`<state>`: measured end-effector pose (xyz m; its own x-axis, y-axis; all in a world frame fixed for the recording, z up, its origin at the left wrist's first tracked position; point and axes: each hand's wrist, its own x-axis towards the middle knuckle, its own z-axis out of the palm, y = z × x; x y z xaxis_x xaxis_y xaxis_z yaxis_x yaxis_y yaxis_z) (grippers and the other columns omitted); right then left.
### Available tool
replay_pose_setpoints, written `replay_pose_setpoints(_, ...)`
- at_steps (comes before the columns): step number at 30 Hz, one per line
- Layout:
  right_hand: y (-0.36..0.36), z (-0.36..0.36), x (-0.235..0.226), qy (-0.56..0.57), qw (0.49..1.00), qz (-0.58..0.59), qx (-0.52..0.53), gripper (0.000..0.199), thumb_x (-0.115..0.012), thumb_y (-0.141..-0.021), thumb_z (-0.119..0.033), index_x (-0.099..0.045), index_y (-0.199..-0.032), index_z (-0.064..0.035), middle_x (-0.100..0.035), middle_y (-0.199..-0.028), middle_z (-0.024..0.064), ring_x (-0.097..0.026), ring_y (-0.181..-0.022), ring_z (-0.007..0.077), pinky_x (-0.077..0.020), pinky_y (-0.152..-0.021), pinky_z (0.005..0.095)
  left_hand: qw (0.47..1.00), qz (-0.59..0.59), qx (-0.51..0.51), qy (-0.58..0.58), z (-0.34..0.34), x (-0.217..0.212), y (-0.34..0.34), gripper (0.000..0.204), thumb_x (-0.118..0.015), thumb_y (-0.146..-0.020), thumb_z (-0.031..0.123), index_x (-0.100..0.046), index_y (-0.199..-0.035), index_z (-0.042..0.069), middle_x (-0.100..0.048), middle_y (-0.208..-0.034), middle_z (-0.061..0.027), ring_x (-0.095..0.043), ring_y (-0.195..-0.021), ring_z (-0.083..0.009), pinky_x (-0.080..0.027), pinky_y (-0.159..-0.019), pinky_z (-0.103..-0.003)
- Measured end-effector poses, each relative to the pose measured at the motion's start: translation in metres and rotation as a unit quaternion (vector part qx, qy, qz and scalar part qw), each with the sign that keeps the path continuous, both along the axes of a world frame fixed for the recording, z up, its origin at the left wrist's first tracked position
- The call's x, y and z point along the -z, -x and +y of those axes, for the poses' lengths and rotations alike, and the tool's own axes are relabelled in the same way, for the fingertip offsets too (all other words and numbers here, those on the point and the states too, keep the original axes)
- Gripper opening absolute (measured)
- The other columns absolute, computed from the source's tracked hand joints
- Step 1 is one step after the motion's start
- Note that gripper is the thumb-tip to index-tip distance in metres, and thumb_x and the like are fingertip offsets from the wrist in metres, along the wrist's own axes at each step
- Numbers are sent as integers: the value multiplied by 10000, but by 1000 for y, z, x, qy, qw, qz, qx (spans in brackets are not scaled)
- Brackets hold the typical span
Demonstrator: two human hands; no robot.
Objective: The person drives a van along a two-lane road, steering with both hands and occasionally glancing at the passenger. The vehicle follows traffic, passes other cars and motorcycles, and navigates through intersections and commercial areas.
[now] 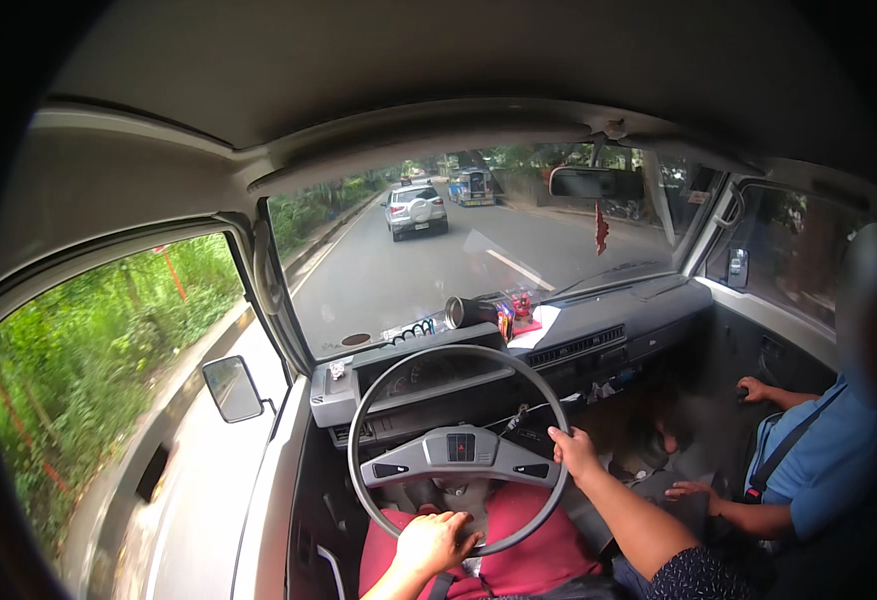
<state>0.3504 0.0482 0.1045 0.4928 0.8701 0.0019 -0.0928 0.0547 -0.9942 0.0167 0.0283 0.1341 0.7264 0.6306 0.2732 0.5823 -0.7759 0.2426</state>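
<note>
In front of me is a grey steering wheel point(456, 352) with a thin round rim and a broad centre bar. My right hand point(576, 453) is closed round the right side of the rim. My left hand point(431, 545) lies over the lower left of the rim, above my red-clothed thighs point(534, 515). Its fingers stretch out to the right, with the thumb apart from them. Behind the wheel sits the instrument cluster point(424, 378), partly covered by the rim.
A silver car point(416, 210) is ahead on the road, with a jeepney point(473, 186) beyond it. On the dashboard point(649, 300) lie a dark cup point(467, 313) and small items. A side mirror point(233, 389) is at left. A passenger in a blue shirt point(809, 450) sits at right.
</note>
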Motion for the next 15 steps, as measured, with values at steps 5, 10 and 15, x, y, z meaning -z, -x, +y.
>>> replay_pose_setpoints(5,-3,7,-3,7,1000,-19,5,278,-715,-971,-288,-585,-837,-81,-516,-612,-6,-496,-521,114,-416,-528,297,999,30,6,8,-5,-4,-1,415,-661,-949,493,-706,-1110,113,-755,-979,-118,-738,-929,-311,-578,-824,-426)
replay_pose_setpoints(10,-7,12,-2,13,1000,-24,4,274,-710,-977,-268,-567,-825,-90,-504,-617,-13,-474,-522,107,-407,-526,294,1000,2,13,10,-8,-4,-2,405,-647,-960,485,-706,-1096,109,-747,-937,-120,-736,-888,-320,-581,-809,-428)
replay_pose_setpoints(15,-6,11,-1,12,1000,-17,6,269,-697,-989,-250,-548,-827,-95,-494,-622,-18,-462,-528,100,-398,-532,288,1000,-4,13,10,-6,-3,-2,397,-642,-963,481,-705,-1079,107,-744,-924,-120,-735,-858,-325,-586,-785,-432)
